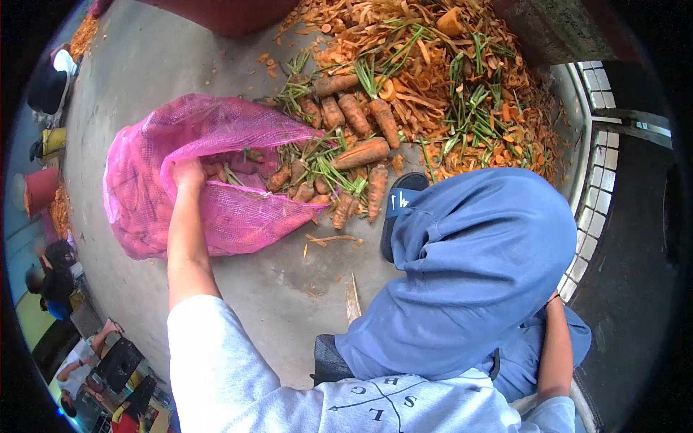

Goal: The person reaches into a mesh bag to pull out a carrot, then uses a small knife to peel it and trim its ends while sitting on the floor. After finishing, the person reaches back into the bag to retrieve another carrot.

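My left hand [188, 173] is at the mouth of a pink mesh bag [238, 224], closed on a fold of its netting; the fingertips are hidden in the mesh. Carrots fill the bag and show through the net. Several unpeeled carrots with green stalks spill from its mouth, and one large carrot [361, 154] lies on the floor beside them. My right hand [554, 298] is down by my bent leg on the right. Only the part near the wrist shows; the trouser leg hides its fingers.
A big heap of orange peelings [426, 94] mixed with green stalks spreads over the concrete floor [281, 289]. My slippered foot [404, 198] stands next to the carrots. A red tub [224, 16] is at the top, and a tiled edge [595, 187] runs down the right. People sit at far left.
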{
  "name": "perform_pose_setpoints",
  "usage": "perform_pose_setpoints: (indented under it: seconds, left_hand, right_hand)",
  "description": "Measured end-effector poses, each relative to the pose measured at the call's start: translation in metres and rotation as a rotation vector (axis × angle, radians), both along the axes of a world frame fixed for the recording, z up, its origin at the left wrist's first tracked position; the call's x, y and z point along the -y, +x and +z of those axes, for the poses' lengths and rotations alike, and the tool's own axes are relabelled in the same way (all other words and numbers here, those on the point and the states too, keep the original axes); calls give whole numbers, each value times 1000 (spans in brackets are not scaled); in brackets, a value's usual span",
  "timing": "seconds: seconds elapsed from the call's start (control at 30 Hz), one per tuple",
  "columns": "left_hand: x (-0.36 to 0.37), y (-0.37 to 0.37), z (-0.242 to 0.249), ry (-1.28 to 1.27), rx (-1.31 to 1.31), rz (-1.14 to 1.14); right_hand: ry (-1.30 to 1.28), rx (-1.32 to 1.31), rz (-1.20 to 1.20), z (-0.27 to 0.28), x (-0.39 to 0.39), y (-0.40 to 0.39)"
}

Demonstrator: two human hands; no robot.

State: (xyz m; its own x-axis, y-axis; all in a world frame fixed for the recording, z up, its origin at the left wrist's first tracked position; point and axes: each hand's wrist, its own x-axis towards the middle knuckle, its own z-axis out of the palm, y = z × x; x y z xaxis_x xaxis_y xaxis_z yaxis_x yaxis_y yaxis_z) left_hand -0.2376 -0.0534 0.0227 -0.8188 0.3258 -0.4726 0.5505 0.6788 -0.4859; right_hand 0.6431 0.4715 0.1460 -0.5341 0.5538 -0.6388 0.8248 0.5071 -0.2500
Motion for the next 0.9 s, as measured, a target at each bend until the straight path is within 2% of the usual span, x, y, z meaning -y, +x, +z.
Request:
perform_pose_setpoints:
  seconds: [0.03, 0.1, 0.17, 0.23, 0.3, 0.33, 0.37, 0.43, 0.47, 0.5, 0.53, 0.57, 0.6, 0.63, 0.67, 0.7, 0.73, 0.8, 0.83, 0.9]
  left_hand:
    - [6, 3, 2, 1, -4, 0]
    - [12, 31, 30, 268, 26, -2]
    - [9, 57, 49, 384, 53, 28]
    - [33, 61, 19, 445, -16, -32]
    - [23, 72, 24, 314, 217, 206]
    - [34, 72, 12, 279, 291, 188]
    - [41, 83, 5, 444, 195, 19]
    - [6, 108, 49, 346, 249, 111]
    - [16, 119, 48, 350, 245, 119]
    - [29, 134, 41, 215, 177, -13]
    - [41, 149, 30, 78, 110, -146]
    - [63, 152, 7, -14, 242, -34]
    - [52, 175, 36, -157, 300, -96]
    - [81, 182, 17, -15, 367, -18]
    - [117, 198, 4, -65, 298, -111]
    - [124, 210, 13, -114, 228, -207]
    - [118, 208, 26, -117, 231, -209]
    - [100, 200, 51, -198, 402, 22]
    - [110, 191, 36, -132, 364, 14]
    - [104, 174, 14, 62, 233, 212]
  right_hand:
    - [15, 13, 8, -11, -4, 14]
    - [-5, 12, -60, -16, -3, 9]
    - [-28, 6, -129, -21, -1, -4]
    - [0, -60, 57, -16, 5, -27]
    - [24, -156, 66, -18, 18, -38]
    - [59, -258, 73, -20, 20, -46]
    - [61, -265, 82, -18, 20, -56]
    - [-127, -36, -111, 10, 22, -88]
    - [-221, 83, -204, 17, 20, -96]
    - [-218, 82, -196, 14, 17, -92]
    - [-111, 22, -53, 3, 12, -77]
    - [-4, -42, 88, -3, 9, -70]
    - [-3, -47, 88, -1, 9, -74]
    - [-49, -41, 22, 4, 11, -76]
    - [-98, -33, -41, 8, 11, -79]
    - [-102, -32, -40, 6, 12, -80]
    - [-81, 2, -26, 1, 12, -78]
    - [-62, 41, -12, -5, 13, -72]
    - [-58, 51, -29, -8, 14, -71]
    - [-58, 53, -48, -13, 18, -73]
